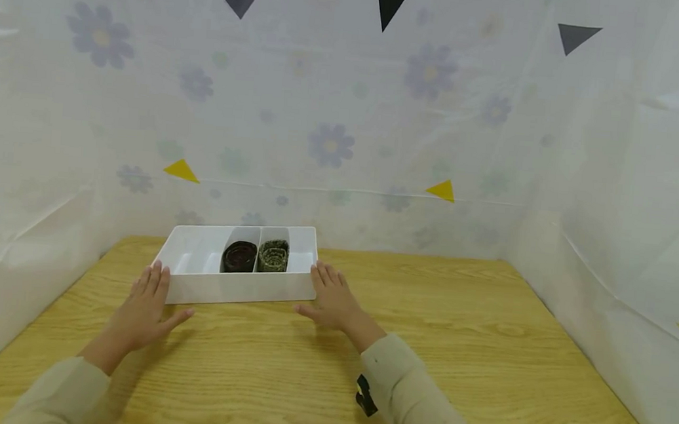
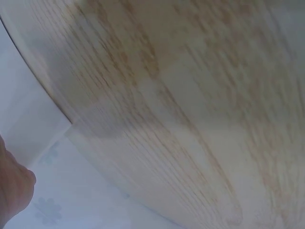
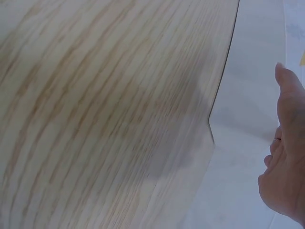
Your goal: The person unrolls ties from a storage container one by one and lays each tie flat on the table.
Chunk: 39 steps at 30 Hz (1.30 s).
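A long white divided box (image 1: 239,289) lies near the back of the table, left of centre in the head view. In its inner compartments sit two coiled rolls, one dark brown (image 1: 240,257) and, to its right, one mottled green (image 1: 274,256); their exact kind does not show. My left hand (image 1: 142,313) has its straight fingertips at the box's front left corner, thumb spread out. At the front right corner, the extended fingers of my right hand (image 1: 335,300) touch the box's end. Each wrist view catches only part of its hand at the edge.
The box stands on a wood-grain table (image 1: 435,363). White flower-printed sheeting (image 1: 337,74) hangs behind and along both sides, with grey, black and yellow triangles on it. A small black item (image 1: 366,396) shows beside the right sleeve (image 1: 421,395).
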Tool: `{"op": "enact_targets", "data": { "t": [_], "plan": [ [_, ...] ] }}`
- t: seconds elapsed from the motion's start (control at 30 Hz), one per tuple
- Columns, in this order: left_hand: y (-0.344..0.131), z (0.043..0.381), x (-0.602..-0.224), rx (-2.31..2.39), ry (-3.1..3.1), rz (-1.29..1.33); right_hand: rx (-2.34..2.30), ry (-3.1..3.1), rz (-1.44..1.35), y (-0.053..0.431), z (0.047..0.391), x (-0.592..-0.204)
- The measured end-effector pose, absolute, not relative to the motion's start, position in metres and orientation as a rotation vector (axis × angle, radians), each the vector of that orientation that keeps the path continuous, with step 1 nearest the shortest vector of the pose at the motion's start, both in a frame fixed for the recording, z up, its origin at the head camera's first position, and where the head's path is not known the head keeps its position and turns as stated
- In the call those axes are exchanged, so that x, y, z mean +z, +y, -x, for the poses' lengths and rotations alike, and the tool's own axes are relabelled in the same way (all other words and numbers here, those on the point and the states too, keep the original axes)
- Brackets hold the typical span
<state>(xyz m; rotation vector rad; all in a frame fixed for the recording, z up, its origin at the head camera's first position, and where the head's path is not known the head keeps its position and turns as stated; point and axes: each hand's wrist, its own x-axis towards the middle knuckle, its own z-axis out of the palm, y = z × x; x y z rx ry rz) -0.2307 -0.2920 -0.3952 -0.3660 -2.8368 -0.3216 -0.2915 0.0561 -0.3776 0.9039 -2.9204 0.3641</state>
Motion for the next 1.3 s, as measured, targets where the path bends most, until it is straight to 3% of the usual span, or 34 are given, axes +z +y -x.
{"op": "enact_targets", "data": {
  "t": [1.3],
  "plan": [
    [-0.2838,0.2373,-0.3934,-0.370,-2.836,0.383,0.244,-2.916,-0.902,0.0649,0.2918,-0.3741]
  ]
}}
